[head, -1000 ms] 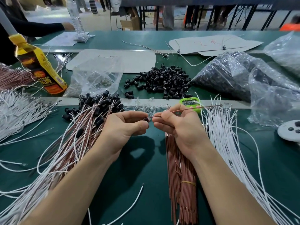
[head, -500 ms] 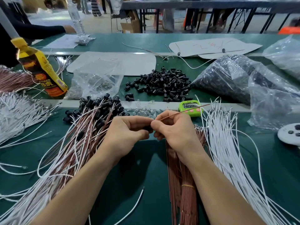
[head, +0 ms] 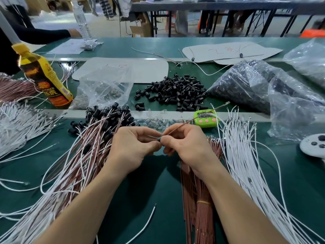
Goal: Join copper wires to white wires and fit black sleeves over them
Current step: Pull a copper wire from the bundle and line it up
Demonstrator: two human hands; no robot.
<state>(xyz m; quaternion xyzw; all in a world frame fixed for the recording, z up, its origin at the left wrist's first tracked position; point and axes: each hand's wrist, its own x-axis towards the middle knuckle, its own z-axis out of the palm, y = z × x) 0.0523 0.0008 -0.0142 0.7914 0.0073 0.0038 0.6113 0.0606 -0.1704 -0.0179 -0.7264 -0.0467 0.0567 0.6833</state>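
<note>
Just in front of the green timer (head: 204, 118), my left hand (head: 133, 145) and right hand (head: 186, 145) met fingertip to fingertip, both pinching one copper wire (head: 193, 119) that slanted up across the timer.

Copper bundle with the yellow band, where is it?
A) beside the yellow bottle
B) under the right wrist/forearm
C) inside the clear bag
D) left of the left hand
B: the banded copper bundle lies on the green table just below the right hand. The wrist covers its top end, and the yellow band shows beside the forearm.
</note>
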